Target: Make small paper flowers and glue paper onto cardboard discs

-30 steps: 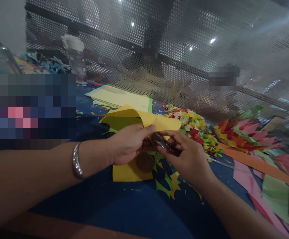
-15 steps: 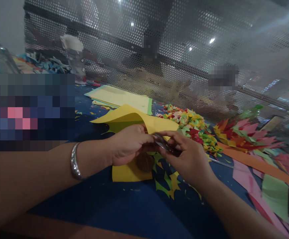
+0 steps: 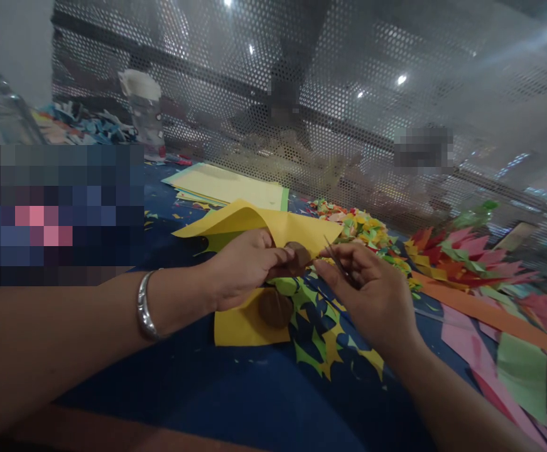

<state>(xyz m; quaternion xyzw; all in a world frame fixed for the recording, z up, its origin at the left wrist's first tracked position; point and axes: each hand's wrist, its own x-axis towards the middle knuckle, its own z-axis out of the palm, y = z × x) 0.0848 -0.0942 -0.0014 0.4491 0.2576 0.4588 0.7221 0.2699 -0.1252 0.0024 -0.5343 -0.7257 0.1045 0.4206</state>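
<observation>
My left hand (image 3: 247, 267), with a silver bangle at the wrist, pinches a curved yellow sheet of paper (image 3: 296, 227) together with a brown rounded piece (image 3: 299, 252). Close by on the right, my right hand (image 3: 372, 282) is closed on slim dark scissors (image 3: 336, 257), seen almost edge-on, their tip pointing up beside the sheet. Beneath the hands lies a smaller yellow paper (image 3: 238, 326) with another brown rounded piece (image 3: 276, 307) on it. Green and yellow paper offcuts (image 3: 318, 345) with scalloped edges spread to its right.
A stack of pale paper (image 3: 230, 182) lies behind the sheet on the blue table (image 3: 207, 395). Heaped small paper cuttings (image 3: 362, 226) and pointed red and pink paper pieces (image 3: 466, 251) stand at the right, near orange strips (image 3: 480, 301). A lidded bottle (image 3: 146, 116) stands at the back left.
My right hand has drawn a little right and turned, taking the scissors away from the brown piece in my left hand. My left hand keeps its hold on the yellow sheet.
</observation>
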